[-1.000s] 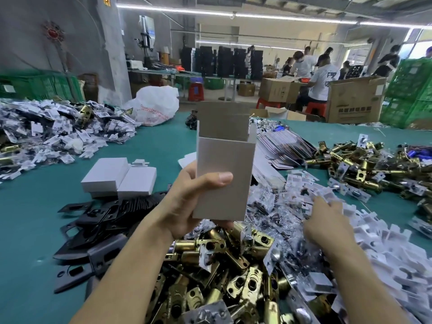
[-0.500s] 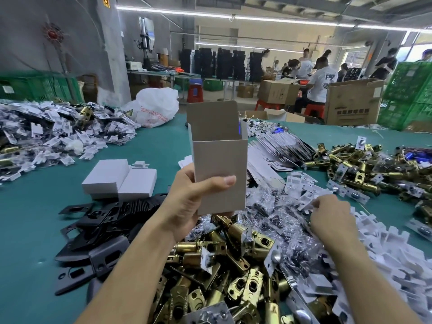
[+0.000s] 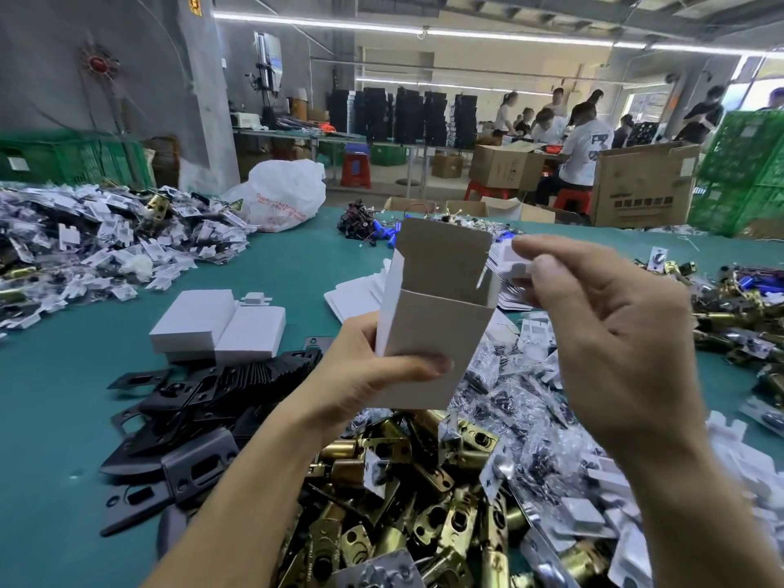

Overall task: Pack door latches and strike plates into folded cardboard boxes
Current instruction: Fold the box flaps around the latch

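Far left on the teal surface: heap of small bagged parts w/ white card inserts. White plastic bag at the far edge behind it. Nearer, two closed white boxes side by side, touching. Just in front: fanned row of black strike plates, a few loose ones closer to the camera.

Center: left hand holds an upright folded cardboard box above the surface, thumb across the front panel, other fingers behind. Left grip clenched on the box. Top open, rear flap standing up, inside empty as far as visible. Flat white box blanks lie behind it on the surface.

Below the box, near edge: pile of brass door latches, some w/ silver faceplates.

Right of center: right hand raised beside the box's open top, thumb and forefinger pinching a small white card piece; blurred, exact shape unclear. Right grip closed on it, piece just right of the box opening, not inside.

Under the right hand: clear bags of dark screws. Far right: white card inserts and more brass latches. Bkgd: workers, brown cartons, green crates.
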Demonstrator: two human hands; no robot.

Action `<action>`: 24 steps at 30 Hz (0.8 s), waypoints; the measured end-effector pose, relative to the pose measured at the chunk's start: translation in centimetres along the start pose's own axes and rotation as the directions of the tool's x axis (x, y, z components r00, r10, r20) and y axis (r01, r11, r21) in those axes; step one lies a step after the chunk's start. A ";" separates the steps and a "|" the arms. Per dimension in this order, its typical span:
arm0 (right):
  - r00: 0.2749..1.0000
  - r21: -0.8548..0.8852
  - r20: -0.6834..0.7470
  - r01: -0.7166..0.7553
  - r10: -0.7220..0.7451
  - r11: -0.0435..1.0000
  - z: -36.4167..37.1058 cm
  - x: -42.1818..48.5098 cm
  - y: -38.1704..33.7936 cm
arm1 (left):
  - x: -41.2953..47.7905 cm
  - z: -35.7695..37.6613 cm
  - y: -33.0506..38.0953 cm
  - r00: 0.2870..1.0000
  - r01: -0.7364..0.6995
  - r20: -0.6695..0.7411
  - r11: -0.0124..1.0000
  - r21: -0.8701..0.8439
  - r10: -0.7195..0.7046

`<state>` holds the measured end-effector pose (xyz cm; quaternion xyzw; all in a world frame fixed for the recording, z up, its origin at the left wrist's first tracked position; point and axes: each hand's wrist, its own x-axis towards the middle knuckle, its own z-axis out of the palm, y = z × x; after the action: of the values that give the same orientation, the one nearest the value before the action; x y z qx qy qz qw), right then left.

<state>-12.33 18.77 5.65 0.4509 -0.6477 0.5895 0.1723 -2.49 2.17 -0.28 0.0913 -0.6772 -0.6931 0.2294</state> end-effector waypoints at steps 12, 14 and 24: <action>0.988 -0.174 -0.040 0.140 -0.149 0.975 0.8 0.0 -0.1 | -0.2 0.6 0.1 0.994 0.004 0.108 1.000 -0.014 -0.003; 0.985 -0.239 -0.027 0.161 -0.172 0.958 0.9 0.0 0.0 | -0.2 0.7 0.0 0.994 0.005 0.111 1.000 -0.002 -0.004; 0.962 -0.341 -0.158 0.158 -0.222 0.927 0.8 -0.2 -0.5 | 0.0 1.8 -0.4 0.996 -0.082 0.029 0.995 0.060 0.080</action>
<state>-11.59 18.16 5.64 0.4177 -0.6692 0.4961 0.3628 -3.37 3.74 -0.56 0.0614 -0.7042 -0.6635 0.2453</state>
